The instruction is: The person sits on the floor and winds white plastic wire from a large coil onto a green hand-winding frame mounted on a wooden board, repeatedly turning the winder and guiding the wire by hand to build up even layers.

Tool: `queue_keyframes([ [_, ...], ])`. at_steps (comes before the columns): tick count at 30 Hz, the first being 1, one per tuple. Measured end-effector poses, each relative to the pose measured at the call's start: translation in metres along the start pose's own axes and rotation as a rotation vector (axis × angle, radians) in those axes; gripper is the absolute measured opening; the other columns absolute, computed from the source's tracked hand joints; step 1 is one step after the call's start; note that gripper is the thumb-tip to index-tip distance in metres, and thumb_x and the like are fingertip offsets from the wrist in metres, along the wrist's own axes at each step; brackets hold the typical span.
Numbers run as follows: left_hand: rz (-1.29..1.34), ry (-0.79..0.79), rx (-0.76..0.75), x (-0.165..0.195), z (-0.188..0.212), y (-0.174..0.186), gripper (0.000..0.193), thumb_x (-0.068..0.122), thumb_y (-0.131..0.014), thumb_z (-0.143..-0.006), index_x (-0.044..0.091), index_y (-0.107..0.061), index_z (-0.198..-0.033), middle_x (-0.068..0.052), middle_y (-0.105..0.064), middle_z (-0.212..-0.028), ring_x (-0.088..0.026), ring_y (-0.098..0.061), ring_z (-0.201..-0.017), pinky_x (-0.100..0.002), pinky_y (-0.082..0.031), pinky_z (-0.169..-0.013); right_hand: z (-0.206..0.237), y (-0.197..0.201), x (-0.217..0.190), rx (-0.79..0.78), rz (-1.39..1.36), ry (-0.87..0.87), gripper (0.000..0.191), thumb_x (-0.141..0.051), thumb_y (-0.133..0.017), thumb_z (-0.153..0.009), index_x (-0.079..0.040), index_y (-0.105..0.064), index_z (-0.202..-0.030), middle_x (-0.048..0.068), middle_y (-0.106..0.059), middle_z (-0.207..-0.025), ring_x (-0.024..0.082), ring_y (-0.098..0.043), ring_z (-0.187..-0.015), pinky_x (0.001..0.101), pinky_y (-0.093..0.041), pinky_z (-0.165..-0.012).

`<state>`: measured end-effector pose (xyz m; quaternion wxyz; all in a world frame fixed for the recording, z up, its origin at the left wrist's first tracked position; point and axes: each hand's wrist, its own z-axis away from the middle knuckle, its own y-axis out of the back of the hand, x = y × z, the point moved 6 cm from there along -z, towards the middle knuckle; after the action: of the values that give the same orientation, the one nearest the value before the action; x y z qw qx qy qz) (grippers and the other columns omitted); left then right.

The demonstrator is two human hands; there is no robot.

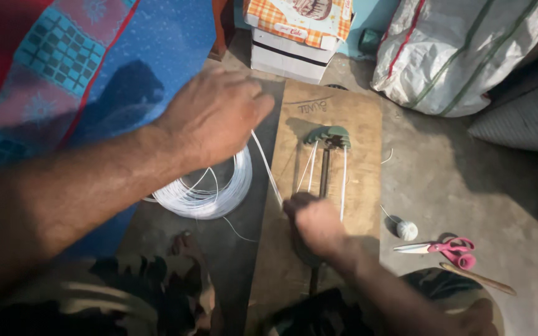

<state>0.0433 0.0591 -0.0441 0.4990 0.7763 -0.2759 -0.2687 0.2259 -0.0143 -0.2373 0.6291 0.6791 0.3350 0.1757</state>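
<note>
Cord (268,168), thin white, taut from L hand (216,115) to R hand (316,224)

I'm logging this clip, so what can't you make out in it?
Head view only:
- Right hand: covers whatever it grips on the wooden board.
- Left hand: fingertips curled under; hides part of the white cord coil.
- Cardboard box: cut off by the top edge.
- Small white ball: too small to identify.

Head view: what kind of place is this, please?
Probably a home floor used as a small craft workspace: bare concrete floor, a wooden board with white cord coil, pink scissors, a woven sack.
</note>
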Motion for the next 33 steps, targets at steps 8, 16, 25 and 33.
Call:
queue_keyframes([
  [8, 0.453, 0.245, -0.027, 0.002, 0.006, -0.027, 0.023, 0.028, -0.068, -0.09, 0.005, -0.066, -0.095, -0.012, -0.07, -0.09, -0.034, -0.068, -0.089, -0.05, -0.053, -0.077, 0.078, 0.013, -0.079, -0.051, -0.218, 0.042, 0.051, -0.017, -0.075, -0.063, 0.002, -0.062, -0.109, 0.025, -0.064, -0.118, 0.043, -0.061, -0.111, 0.0466, -0.051, -0.09],
  [16, 0.599, 0.478, -0.894, 0.016, 0.032, -0.08, 0.077, 0.068, -0.051, -0.097, -0.003, -0.07, -0.073, -0.012, -0.072, -0.068, -0.025, -0.073, -0.066, -0.042, -0.058, -0.064, 0.14, -0.006, -0.057, -0.087, -0.327, -0.248, 0.036, -0.017, -0.072, -0.079, -0.004, -0.068, -0.112, 0.024, -0.068, -0.116, 0.042, -0.066, -0.102, 0.0482, -0.056, -0.082],
  [25, 0.271, 0.313, -1.281, 0.02, 0.051, -0.061, 0.018, 0.013, -0.079, -0.082, -0.005, -0.076, -0.078, -0.013, -0.074, -0.07, -0.024, -0.073, -0.061, -0.04, -0.056, -0.056, 0.146, -0.041, 0.106, -0.28, 0.024, -0.681, 0.022, -0.024, -0.062, -0.089, -0.006, -0.074, -0.087, 0.019, -0.074, -0.086, 0.04, -0.074, -0.079, 0.0504, -0.058, -0.074],
  [33, -0.1, 0.014, -0.914, 0.025, 0.028, -0.031, 0.02, 0.011, -0.069, -0.086, 0.009, -0.081, -0.101, -0.013, -0.077, -0.107, -0.031, -0.074, -0.102, -0.048, -0.057, -0.09, 0.094, 0.03, 0.147, 0.173, 0.075, -0.848, 0.03, -0.033, -0.069, -0.095, -0.005, -0.072, -0.087, 0.024, -0.071, -0.089, 0.046, -0.068, -0.087, 0.0552, -0.053, -0.076],
])
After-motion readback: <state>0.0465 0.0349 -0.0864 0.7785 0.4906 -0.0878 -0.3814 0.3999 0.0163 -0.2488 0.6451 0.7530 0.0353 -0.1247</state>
